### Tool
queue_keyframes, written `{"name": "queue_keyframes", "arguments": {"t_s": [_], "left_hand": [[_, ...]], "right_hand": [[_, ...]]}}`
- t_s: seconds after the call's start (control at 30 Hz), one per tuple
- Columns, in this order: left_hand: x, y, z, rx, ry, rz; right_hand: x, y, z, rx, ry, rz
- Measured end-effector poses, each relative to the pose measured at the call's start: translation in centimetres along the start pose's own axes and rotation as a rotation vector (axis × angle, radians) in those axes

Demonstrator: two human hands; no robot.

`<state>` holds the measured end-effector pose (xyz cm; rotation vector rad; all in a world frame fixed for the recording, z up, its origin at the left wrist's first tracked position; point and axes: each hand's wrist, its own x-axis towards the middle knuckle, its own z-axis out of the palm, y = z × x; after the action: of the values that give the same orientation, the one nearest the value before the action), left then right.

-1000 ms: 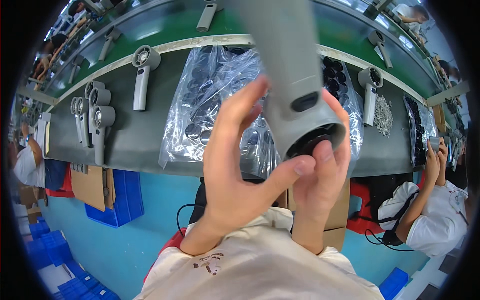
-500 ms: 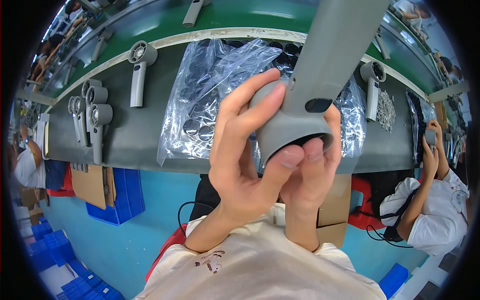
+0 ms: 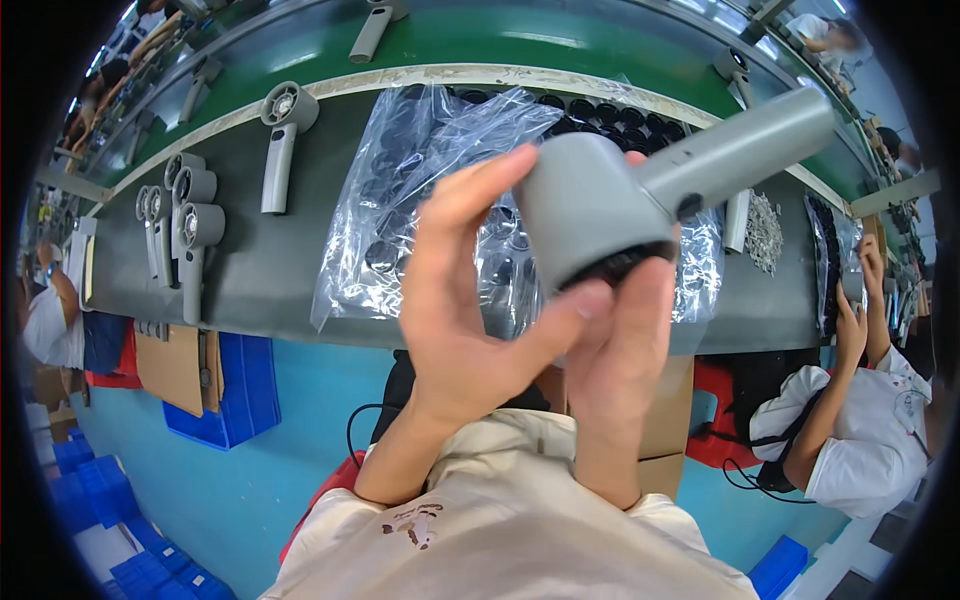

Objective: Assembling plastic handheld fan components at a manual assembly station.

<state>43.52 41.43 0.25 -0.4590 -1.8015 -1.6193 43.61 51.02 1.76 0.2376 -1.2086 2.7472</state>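
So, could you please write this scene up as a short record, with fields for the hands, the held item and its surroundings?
Held item: grey fan, handle up and to the right
Left hand: on the fan's head, thumb by its dark opening
Right hand: at the head's other side, partly hidden
Behind: clear bag and black parts
Bench, left: other fans
Bench, right: small pieces
Far right: co-worker, white top

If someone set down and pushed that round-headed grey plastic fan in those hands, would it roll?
The grey, round-headed plastic fan might rock, but its long handle would probably stop it rolling far. It's likely stiff, since the handle juts out straight without drooping. Its smooth surface may feel a bit slippery.
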Motion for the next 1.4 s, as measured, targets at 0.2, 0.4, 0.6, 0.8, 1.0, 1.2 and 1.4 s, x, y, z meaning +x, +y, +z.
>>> {"name": "queue_keyframes", "arguments": {"t_s": [0.2, 0.4, 0.6, 0.8, 1.0, 1.2, 1.4], "left_hand": [[0.9, 0.3, -0.8, -0.113, 0.116, -0.048], [0.5, 0.1, -1.4, -0.471, 0.104, -0.001], [0.6, 0.2, -2.5, -0.477, -0.034, -0.007], [-1.2, 4.6, -6.8, -0.002, -0.749, -0.286], [-7.7, 6.2, -7.3, 0.029, -0.922, -0.604], [-11.2, 5.6, -7.1, 0.024, -0.858, -0.580], [-11.2, 6.2, -7.2, 0.097, -0.747, -0.657]], "right_hand": [[-0.4, -8.3, -2.6, -1.120, -0.484, -0.177], [2.1, -6.0, -1.2, -1.130, -0.499, -0.464], [1.7, -4.9, 0.2, -0.913, -0.537, -0.144], [-2.9, -6.1, -1.7, -0.960, -0.671, 0.575], [-9.8, -2.4, -5.4, -0.811, -0.673, 0.915], [-11.6, -1.0, -8.2, -0.831, -0.708, 0.736], [-11.2, -0.2, -8.3, -0.774, -0.742, 0.686]]}}
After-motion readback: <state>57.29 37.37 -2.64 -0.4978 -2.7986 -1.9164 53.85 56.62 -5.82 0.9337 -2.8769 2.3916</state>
